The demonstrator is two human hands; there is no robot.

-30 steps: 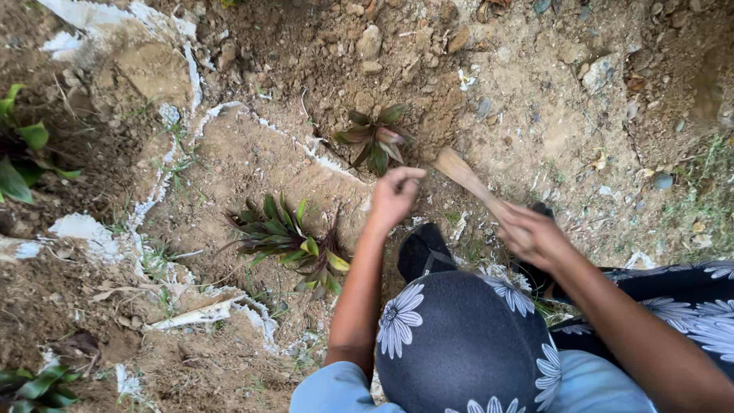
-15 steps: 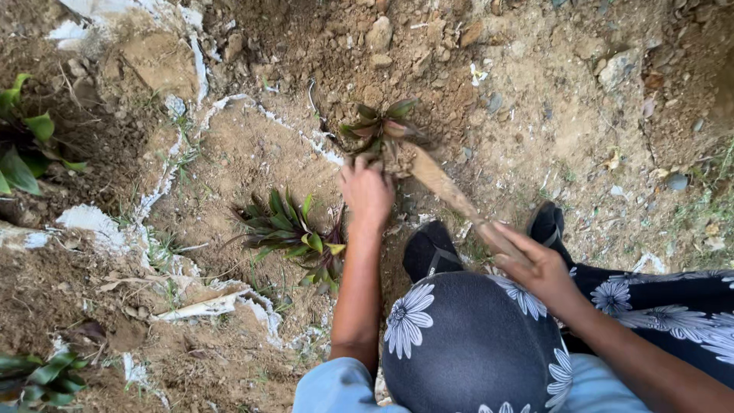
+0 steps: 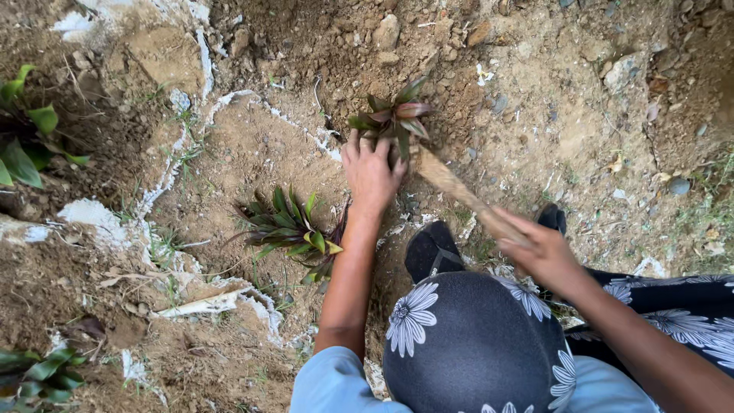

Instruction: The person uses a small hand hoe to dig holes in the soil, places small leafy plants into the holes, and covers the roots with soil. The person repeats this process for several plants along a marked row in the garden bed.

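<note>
So the left hand (image 3: pixel 371 172) is lying fingers-together right against the base of the small purple-green plant (image 3: pixel 394 116), looks like it's steadying it upright in the loose dirt. The right hand (image 3: pixel 539 248) is wrapping closed around the wooden stick (image 3: pixel 459 191), whose far end is poking into the soil just beside that plant, probably working the earth at its roots. A bigger leafy clump (image 3: pixel 290 228) is sitting nearer the person than that plant, and a dark shoe (image 3: pixel 432 248) is planted just below the stick.
</note>
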